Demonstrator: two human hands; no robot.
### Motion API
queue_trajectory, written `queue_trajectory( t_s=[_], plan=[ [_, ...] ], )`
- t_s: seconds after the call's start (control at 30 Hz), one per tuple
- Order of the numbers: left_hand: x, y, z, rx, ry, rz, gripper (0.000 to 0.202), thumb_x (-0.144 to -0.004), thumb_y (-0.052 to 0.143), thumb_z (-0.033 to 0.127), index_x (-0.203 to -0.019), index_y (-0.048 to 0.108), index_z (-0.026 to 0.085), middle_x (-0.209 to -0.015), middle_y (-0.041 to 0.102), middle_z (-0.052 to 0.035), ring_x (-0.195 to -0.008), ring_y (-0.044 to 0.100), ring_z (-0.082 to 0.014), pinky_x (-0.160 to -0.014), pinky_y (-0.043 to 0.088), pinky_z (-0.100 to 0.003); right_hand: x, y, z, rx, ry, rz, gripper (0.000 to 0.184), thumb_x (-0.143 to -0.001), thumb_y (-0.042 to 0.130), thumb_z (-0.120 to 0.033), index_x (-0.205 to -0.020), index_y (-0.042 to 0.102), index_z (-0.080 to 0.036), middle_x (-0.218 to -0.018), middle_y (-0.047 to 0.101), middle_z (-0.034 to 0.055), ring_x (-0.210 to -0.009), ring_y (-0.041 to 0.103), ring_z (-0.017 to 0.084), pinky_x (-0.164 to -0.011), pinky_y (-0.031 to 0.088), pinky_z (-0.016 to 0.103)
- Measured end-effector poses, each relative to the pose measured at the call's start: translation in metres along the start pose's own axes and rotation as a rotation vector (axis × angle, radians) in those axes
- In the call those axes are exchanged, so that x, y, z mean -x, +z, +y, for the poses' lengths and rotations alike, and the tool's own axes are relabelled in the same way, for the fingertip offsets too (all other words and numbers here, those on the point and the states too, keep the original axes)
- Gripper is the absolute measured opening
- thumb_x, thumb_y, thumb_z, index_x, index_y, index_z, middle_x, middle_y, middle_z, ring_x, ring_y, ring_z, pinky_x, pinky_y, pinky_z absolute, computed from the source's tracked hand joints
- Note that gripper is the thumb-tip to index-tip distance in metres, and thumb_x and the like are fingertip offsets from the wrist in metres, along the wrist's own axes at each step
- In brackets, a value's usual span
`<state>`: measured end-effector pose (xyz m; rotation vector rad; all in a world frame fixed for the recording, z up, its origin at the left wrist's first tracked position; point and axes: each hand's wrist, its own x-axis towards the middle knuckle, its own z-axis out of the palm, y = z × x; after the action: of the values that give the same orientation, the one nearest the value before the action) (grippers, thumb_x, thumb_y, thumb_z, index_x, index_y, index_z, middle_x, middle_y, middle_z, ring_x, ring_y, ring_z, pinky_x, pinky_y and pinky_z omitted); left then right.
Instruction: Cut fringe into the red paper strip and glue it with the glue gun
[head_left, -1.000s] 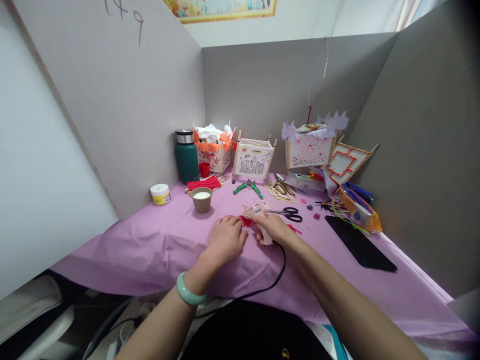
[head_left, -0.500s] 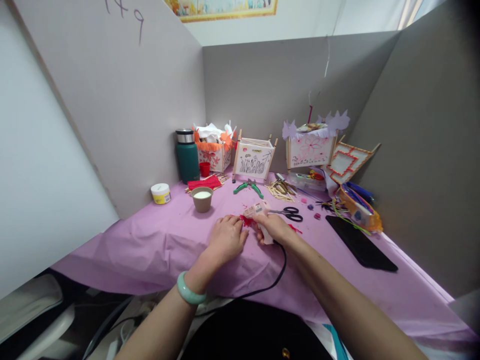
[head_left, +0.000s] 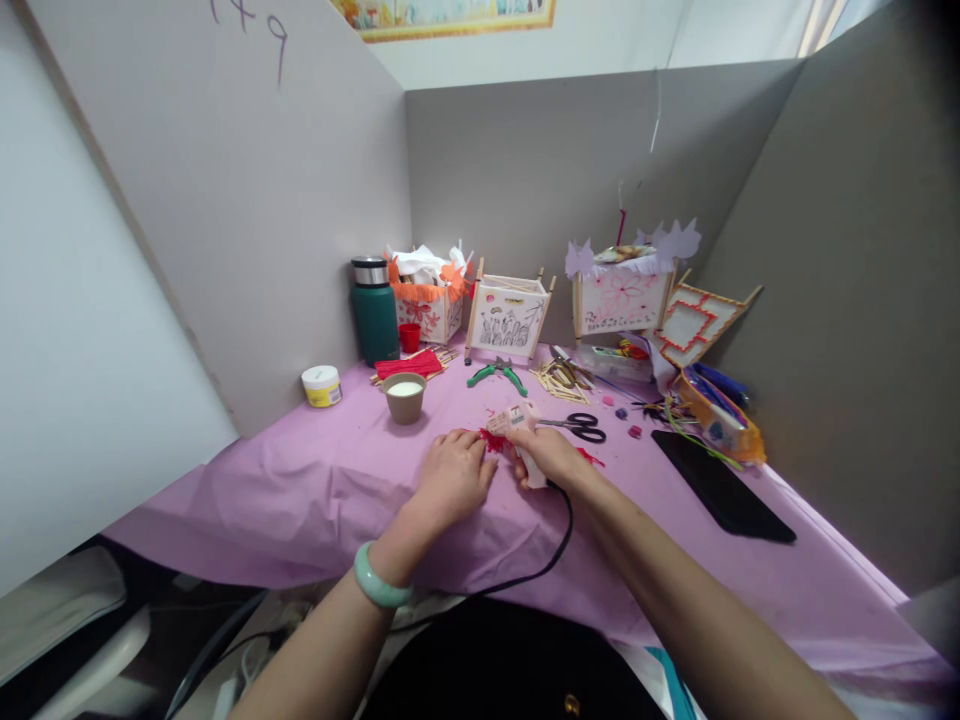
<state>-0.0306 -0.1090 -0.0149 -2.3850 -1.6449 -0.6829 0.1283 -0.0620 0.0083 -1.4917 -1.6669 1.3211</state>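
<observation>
My right hand [head_left: 547, 455] is wrapped round a pale pink glue gun [head_left: 517, 418], whose black cord [head_left: 559, 550] hangs over the table's front edge. The tip of the glue gun is over a small piece of red fringe [head_left: 493, 440] on the cloth. My left hand [head_left: 456, 470], with a pale green bangle at its wrist, presses that fringe down with curled fingertips. Part of the fringe is hidden under the fingers. Black-handled scissors [head_left: 586, 428] lie just beyond my right hand, their blades partly behind the glue gun.
Green-handled pliers [head_left: 498, 374], a brown cup [head_left: 405, 400], a white-lidded jar [head_left: 322, 387] and a green bottle [head_left: 375, 315] stand or lie farther back. Paper lanterns [head_left: 508, 315] line the grey partition. A black phone-like slab [head_left: 720, 485] and an orange pouch [head_left: 724, 420] are at right.
</observation>
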Motion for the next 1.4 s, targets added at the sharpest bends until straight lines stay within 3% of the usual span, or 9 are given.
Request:
queue_trajectory(
  t_s=[0.67,1.13,1.4],
  plan=[
    [0.000,0.001,-0.001,-0.005,-0.002,0.000,0.031,-0.092,0.041,0.034,-0.106,0.064,0.017,-0.111,0.064,-0.0109,-0.107,0.053,-0.0245,-0.091,0.038,-0.040,-0.004,-0.002,0.006,0.027,-0.019,0.004,0.040,-0.080,0.052,-0.052,-0.058,0.054,-0.018,-0.044,0.058,0.0007,-0.038,0.055,0.013,-0.041,0.042,0.022],
    [0.000,0.002,-0.001,-0.008,-0.003,0.005,0.032,-0.091,0.042,0.034,-0.105,0.065,0.016,-0.112,0.064,-0.0117,-0.107,0.053,-0.0251,-0.091,0.038,-0.040,0.007,-0.006,-0.004,0.126,-0.076,0.036,0.046,-0.081,0.050,-0.052,-0.052,0.056,-0.017,-0.042,0.057,0.0007,-0.040,0.056,0.013,-0.046,0.043,0.022],
    [0.000,0.004,-0.001,0.012,0.003,0.022,0.031,-0.091,0.043,0.033,-0.105,0.065,0.015,-0.111,0.064,-0.0125,-0.107,0.053,-0.0259,-0.090,0.039,-0.042,0.007,-0.005,-0.006,0.040,-0.061,0.040,0.040,-0.080,0.052,-0.046,-0.053,0.055,-0.017,-0.040,0.055,0.0002,-0.037,0.054,0.013,-0.042,0.041,0.022]
  ],
)
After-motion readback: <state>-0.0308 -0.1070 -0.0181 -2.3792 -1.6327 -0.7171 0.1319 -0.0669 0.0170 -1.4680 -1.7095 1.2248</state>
